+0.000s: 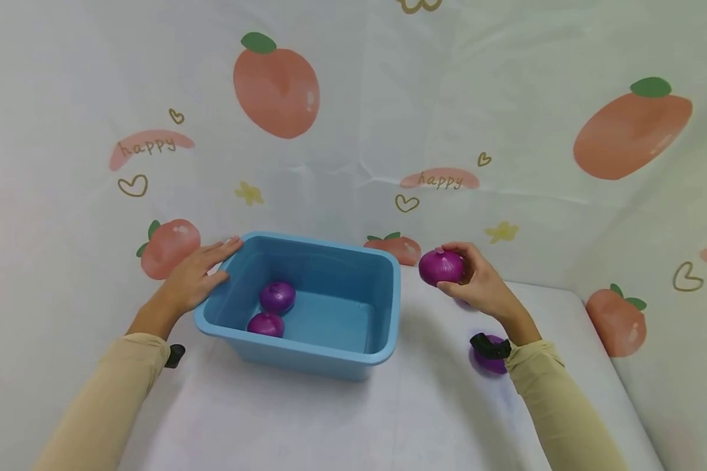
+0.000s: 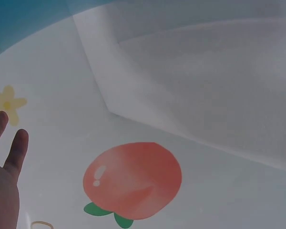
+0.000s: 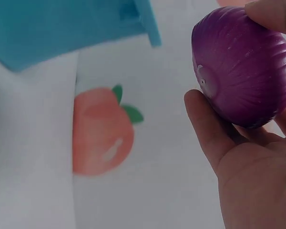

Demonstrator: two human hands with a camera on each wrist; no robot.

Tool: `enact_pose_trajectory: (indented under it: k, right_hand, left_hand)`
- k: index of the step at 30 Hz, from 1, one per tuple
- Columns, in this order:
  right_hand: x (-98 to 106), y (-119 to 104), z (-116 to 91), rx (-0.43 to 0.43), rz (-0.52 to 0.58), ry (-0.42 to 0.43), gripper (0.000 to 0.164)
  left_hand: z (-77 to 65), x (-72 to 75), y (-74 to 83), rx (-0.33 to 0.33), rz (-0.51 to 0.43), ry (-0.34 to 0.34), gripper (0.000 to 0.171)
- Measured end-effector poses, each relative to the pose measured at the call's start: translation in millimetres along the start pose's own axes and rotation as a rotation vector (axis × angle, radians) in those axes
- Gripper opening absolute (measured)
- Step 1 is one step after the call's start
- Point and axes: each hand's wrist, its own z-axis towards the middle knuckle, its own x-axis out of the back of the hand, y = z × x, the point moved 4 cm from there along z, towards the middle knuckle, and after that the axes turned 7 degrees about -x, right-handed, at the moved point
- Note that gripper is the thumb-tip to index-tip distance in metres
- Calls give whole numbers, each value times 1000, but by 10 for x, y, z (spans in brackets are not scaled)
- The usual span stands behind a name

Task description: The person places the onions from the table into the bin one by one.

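A purple onion (image 1: 440, 267) is gripped between the thumb and fingers of my right hand (image 1: 477, 281), raised off the table to the right of a blue plastic tub (image 1: 324, 356). The right wrist view shows the same onion (image 3: 243, 67) up close, its root end facing left. Inside the tub, toward its left side, lie two more purple onions, one (image 1: 277, 297) behind the other (image 1: 266, 325). My left hand (image 1: 197, 278) rests on the tub's left rim with fingers extended. In the left wrist view, only part of the left hand (image 2: 5, 191) appears.
Another purple onion (image 1: 488, 356) sits on the white table (image 1: 330, 425), partly hidden by the black strap (image 1: 490, 347) on my right wrist. A sliver of a further purple thing (image 1: 463, 303) shows below my right hand. A fruit-printed cloth (image 1: 353, 118) hangs behind.
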Motion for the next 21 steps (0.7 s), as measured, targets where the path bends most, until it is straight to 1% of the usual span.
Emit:
enact_pose_trajectory:
  k: [2,6,9,12,15,18,21]
  right_hand:
    - [-68,-83,57,21,3,-28,73]
    - [-211,-260,164,60,4,-77,79]
    - [-322,-380,248,60,-11,-100,79]
    - [-440,-490,357,69,-14,-117,78]
    - [-564,-592,472,98,-23,-139,79]
    - [-687,-688,568,119,-25,-165,81]
    - [-815,-766,664,121,-37,-186,80]
  left_hand:
    - [15,2,-2,2,-1,4,61]
    - [30,9,12,-15,-4,8,61]
    - [26,19,22,-25,-14,4,61]
    - [17,42,26,-18,-13,3,61]
    - [11,57,21,-15,-6,2,62]
    - [9,47,14,-20,0,-1,62]
    - [4,32,3,-24,-3,-2,61]
